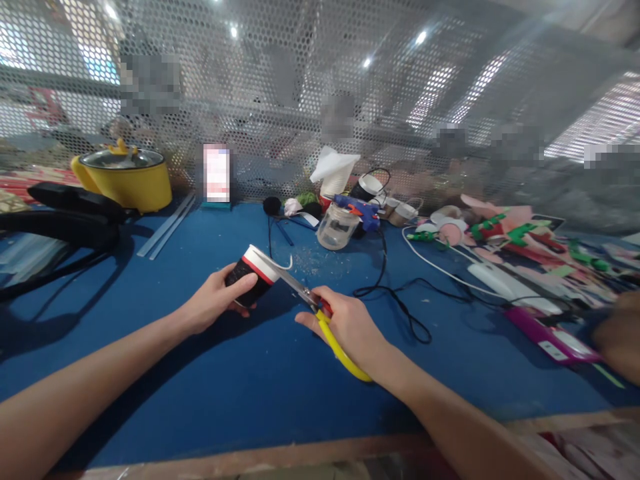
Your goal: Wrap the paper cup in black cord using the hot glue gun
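My left hand is wrapped round a paper cup, black with a red band and a white rim, held tilted over the blue table. My right hand grips scissors with yellow and red handles. The metal blades reach up and left to the cup's rim, where a thin curl of white paper sticks out. Both hands are over the middle of the table.
A yellow pot stands at the back left beside a black cushioned object. A blue glue gun, a glass jar, a black cord and a white cable lie behind. Coloured paper scraps and a pink box fill the right. Wire mesh stands behind.
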`<state>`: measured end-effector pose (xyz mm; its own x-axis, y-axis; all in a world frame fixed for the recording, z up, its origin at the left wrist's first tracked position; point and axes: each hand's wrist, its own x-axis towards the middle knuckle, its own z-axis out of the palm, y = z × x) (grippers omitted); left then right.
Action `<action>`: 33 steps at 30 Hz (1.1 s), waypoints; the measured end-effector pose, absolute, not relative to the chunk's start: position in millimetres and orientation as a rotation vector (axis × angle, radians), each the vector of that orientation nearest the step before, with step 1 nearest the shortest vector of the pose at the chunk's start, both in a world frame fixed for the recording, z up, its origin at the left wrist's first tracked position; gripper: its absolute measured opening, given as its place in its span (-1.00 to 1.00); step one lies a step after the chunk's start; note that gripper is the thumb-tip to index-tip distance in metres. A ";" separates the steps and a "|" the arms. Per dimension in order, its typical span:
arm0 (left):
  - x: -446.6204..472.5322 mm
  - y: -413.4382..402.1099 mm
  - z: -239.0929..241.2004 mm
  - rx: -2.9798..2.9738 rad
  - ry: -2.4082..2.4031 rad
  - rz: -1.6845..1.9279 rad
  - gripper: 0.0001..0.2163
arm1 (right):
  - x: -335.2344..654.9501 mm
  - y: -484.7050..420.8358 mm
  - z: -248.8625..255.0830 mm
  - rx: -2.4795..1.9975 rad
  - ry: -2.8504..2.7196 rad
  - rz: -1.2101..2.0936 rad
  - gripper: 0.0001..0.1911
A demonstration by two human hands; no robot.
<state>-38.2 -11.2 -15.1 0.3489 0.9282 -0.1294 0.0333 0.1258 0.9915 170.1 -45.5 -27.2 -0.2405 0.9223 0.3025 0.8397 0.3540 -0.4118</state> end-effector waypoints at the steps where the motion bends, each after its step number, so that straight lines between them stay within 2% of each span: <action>1: -38.7 -10.4 -15.1 1.232 0.988 0.842 -0.62 | 170.1 -45.9 -27.1 -1.528 -2.125 0.220 -0.68; 6: -41.1 -6.9 -15.7 1.022 0.845 0.768 -0.62 | 170.5 -46.3 -25.5 -1.485 -2.113 0.241 -0.66; 13: -41.1 -10.8 -13.0 1.174 0.891 0.718 -0.67 | 169.1 -43.9 -24.6 -1.496 -2.105 0.246 -0.51; 33: -39.0 -11.5 -16.1 1.304 1.004 0.772 -0.61 | 167.9 -48.4 -26.8 -1.554 -2.102 0.247 -0.65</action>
